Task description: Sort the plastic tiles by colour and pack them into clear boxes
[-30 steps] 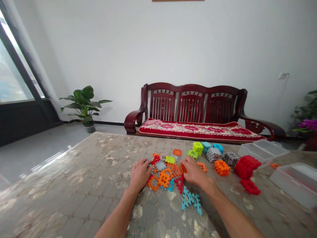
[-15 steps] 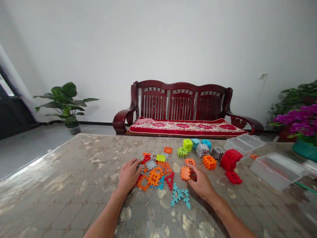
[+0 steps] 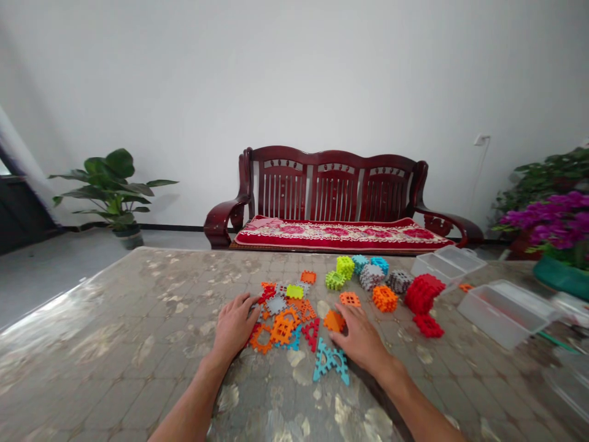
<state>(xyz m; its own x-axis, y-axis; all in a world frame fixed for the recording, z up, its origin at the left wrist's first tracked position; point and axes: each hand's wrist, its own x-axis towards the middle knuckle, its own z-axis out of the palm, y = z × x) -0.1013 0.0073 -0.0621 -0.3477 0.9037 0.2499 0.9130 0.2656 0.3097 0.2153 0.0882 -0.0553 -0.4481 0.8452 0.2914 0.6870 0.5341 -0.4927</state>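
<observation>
My right hand (image 3: 361, 337) grips a small orange block (image 3: 334, 320), likely stacked interlocking tiles, between thumb and fingers just above the table. A flat orange tile (image 3: 350, 299) lies just beyond its fingertips, and light-blue toothed pieces (image 3: 331, 361) lie below its thumb. My left hand (image 3: 235, 325) rests on the table with fingers stretched, at the left edge of a mixed pile of tiles. In that pile are an orange tile (image 3: 281, 329), a grey tile (image 3: 277, 305), a lime tile (image 3: 295, 291) and a red triangle (image 3: 311, 334).
Sorted stacks stand to the right: lime (image 3: 345, 266), grey (image 3: 370, 277), orange (image 3: 384, 298) and red (image 3: 423, 293). Clear plastic boxes (image 3: 508, 313) sit at the table's right side. Behind the table (image 3: 151, 344) is a wooden bench (image 3: 334, 184).
The orange block has turned in my right hand and now shows a smoother face, as the hand moved slightly left. My left hand stays beside the pile. The view shifted slightly.
</observation>
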